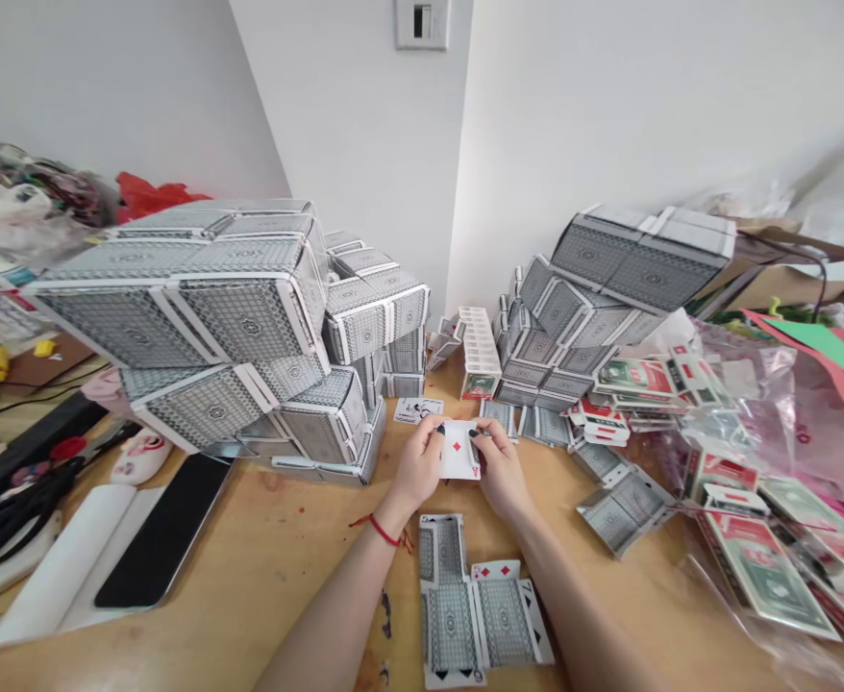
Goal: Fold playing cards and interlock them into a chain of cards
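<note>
Between my two hands is a playing card [457, 452], an ace of diamonds with its face toward me. My left hand [422, 454] pinches its left edge, the thumb lying on the face. The right edge is gripped by my right hand [498, 461] in the same way. Closer to me on the table lies a flat group of joined cards [452, 620], mostly backs up, with folded edges showing several pips. Just beyond my left hand rests a loose card with a black drawing [419, 410].
Large stacked structures of folded cards stand left [241, 322] and right [602, 259]. A long row of card boxes [480, 351] sits between them. Card packs [768, 567] and plastic bags lie at right. A phone [166, 533], paper roll [68, 557] and scissors [25, 509] are at left.
</note>
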Motion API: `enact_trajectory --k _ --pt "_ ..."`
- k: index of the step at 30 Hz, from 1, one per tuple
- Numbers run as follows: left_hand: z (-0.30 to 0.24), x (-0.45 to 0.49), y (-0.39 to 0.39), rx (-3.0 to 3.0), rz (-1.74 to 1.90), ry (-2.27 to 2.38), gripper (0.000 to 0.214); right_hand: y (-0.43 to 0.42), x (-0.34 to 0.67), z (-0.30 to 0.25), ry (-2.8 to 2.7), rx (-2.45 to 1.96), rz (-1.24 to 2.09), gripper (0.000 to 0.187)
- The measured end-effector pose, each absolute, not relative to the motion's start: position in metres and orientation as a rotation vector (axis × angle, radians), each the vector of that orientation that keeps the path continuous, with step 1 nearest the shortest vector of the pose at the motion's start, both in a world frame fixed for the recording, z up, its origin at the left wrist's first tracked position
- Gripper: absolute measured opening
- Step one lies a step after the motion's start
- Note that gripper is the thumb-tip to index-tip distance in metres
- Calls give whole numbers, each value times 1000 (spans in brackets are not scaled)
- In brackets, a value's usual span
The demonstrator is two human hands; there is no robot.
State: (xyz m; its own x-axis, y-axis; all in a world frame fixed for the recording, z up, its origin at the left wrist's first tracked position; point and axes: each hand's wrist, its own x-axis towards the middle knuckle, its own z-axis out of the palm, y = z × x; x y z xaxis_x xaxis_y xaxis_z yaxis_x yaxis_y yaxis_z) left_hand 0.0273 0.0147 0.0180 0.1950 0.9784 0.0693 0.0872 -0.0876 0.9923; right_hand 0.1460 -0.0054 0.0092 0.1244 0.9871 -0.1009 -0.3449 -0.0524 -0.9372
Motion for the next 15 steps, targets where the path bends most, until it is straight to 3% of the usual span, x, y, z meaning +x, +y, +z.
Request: enact_trajectory --k 15 --pt "21 27 14 1430 1159 1017 13 -3 150 12 -542 -863 1651 8"
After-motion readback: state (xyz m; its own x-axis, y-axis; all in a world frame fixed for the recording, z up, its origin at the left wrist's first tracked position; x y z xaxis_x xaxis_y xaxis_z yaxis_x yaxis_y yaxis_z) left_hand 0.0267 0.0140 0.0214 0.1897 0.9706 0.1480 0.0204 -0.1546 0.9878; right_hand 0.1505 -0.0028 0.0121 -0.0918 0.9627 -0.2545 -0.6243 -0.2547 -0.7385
